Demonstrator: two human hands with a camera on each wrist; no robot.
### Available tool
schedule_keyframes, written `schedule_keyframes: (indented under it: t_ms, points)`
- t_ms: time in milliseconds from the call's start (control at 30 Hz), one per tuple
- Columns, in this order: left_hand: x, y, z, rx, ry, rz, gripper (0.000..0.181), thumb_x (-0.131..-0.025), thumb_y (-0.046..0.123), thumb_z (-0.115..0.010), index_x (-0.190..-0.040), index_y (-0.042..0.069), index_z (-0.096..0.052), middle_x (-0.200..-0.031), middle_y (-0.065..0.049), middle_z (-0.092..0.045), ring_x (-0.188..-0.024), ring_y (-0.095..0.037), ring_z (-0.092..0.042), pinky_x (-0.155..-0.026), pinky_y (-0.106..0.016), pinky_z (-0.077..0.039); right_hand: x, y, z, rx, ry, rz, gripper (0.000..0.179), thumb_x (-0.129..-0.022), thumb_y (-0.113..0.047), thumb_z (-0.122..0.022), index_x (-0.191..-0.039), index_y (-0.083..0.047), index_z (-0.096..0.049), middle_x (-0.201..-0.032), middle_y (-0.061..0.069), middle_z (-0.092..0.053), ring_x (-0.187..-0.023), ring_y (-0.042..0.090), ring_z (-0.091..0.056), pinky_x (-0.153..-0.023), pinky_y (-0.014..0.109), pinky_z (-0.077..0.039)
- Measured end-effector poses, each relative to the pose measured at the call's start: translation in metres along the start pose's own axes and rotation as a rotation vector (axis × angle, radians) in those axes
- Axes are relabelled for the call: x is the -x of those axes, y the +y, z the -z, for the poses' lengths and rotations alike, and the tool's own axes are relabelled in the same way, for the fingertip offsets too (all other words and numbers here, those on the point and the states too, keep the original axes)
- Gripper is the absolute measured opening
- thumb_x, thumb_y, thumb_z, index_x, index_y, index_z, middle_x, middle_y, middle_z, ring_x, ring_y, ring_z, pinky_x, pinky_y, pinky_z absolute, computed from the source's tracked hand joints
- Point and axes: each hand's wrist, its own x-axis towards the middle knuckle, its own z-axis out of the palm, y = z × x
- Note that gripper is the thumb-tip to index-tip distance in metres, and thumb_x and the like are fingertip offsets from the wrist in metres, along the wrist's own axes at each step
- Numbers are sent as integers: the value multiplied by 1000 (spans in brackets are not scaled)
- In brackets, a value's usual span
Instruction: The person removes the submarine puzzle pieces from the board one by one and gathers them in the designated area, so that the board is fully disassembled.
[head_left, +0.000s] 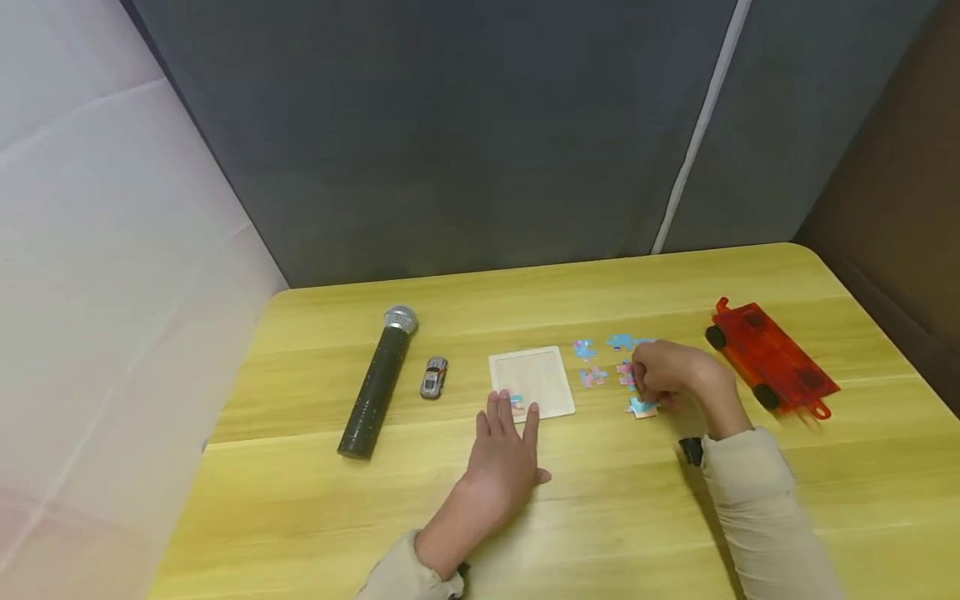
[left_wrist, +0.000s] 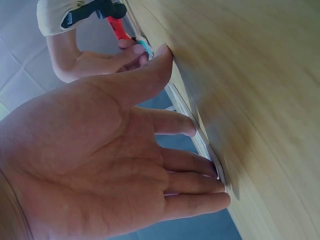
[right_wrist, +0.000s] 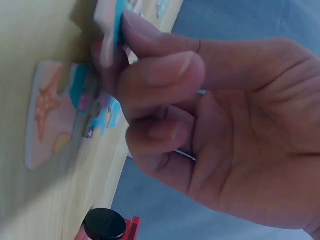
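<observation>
My left hand [head_left: 502, 462] lies with fingers straight over the near edge of a shallow square wooden puzzle tray [head_left: 566, 393]. In the tray's near left corner sits one puzzle piece [head_left: 517, 402], partly covered by the fingertips. My right hand [head_left: 678, 371] pinches a jigsaw piece [right_wrist: 107, 30] between thumb and fingers, tilted on edge above the table in the right wrist view. Below it lies a starfish piece [right_wrist: 47, 107] with a peach and teal print. Several other loose pieces [head_left: 593, 377] lie right of the tray, some partly hidden by the right hand.
A red toy cart [head_left: 776, 354] with black wheels stands right of my right hand. On the left are a dark microphone [head_left: 375, 387] with a silver head and a small toy car [head_left: 433, 377]. A grey panel [head_left: 465, 150] rises behind the table.
</observation>
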Motion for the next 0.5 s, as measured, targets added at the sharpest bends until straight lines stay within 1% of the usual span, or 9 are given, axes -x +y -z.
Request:
schedule_keyframes:
  t_ms: [100,200,267,333,433,500]
  points:
    - [1,-2,-1,3,2,12,86,-105,69,-54,-172,18,-39,-171,-28,-41,-161,-43,-40,-127,-47,-44,-4,-7,-3,-23,16,-21,32,-89,19,-45,-74,-8,-54,-63,-1,-45,-50,12,-39,-50,23,-39]
    - [2,-2,-1,0,3,5,86,-105,69,-54,-172,18,-38,-171,-28,-41,-161,-43,-40,-127,-47,-44,-3,-9,-5,-34,25,-54,35,-93,19,-45,-71,-9,-49,-61,-2,-40,-48,12,-35,-48,23,-36]
    - [2,-1,0,-8,2,-2,86,-106,70,-53,-173,18,-38,-171,-28,-41,-161,-43,-40,-127,-46,-44,-2,-8,-7,-21,38,-71,33,-96,16,-46,-74,-8,-51,-60,-1,-41,-46,12,-36,-47,22,-35]
    - [2,0,1,-12,1,-5,86,-106,70,-53,-173,18,-38,-171,-28,-41,-161,-43,-40,-127,-46,-44,0,-7,-8,-39,47,-91,28,-100,14,-45,-80,-5,-51,-61,0,-43,-47,12,-35,-47,23,-35]
    - [1,0,1,-8,5,-4,87,-105,70,-54,-173,18,-38,-171,-28,-41,-161,-43,-40,-127,-46,-44,1,-6,-9,-18,55,-100,29,-100,12,-45,-79,-6,-51,-61,0,-43,-47,12,-36,-48,24,-35]
    - [1,0,0,-4,8,-4,87,-105,69,-54,-173,18,-38,-171,-28,-41,-161,-43,-40,-126,-46,-44,1,-6,-9,-4,52,-97,33,-98,14,-46,-74,-8,-49,-60,-1,-42,-47,12,-37,-48,24,-35]
